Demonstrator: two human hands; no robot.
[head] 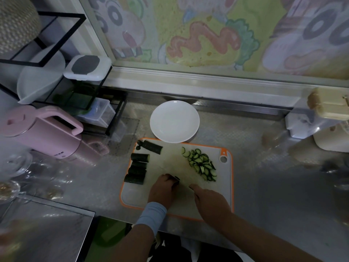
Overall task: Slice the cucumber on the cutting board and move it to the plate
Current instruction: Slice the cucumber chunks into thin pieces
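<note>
A white cutting board with an orange rim (226, 186) lies in front of me. Several dark cucumber chunks (140, 157) sit along its left side, and a heap of thin cucumber slices (203, 164) lies at its right. My left hand (162, 191) curls its fingers over a small cucumber piece (177, 179) near the board's middle. Just to its right, my right hand (211, 202) grips a knife with the index finger stretched forward; the blade is barely discernible between the hands. Behind the board stands a white plate (174, 121) with nothing on it.
A pink kettle (43, 132) and a black wire rack (56, 72) with containers stand at the left. Glassware (17, 165) sits at the near left. Beige and white containers (328, 118) are at the right. A window ledge runs behind the plate.
</note>
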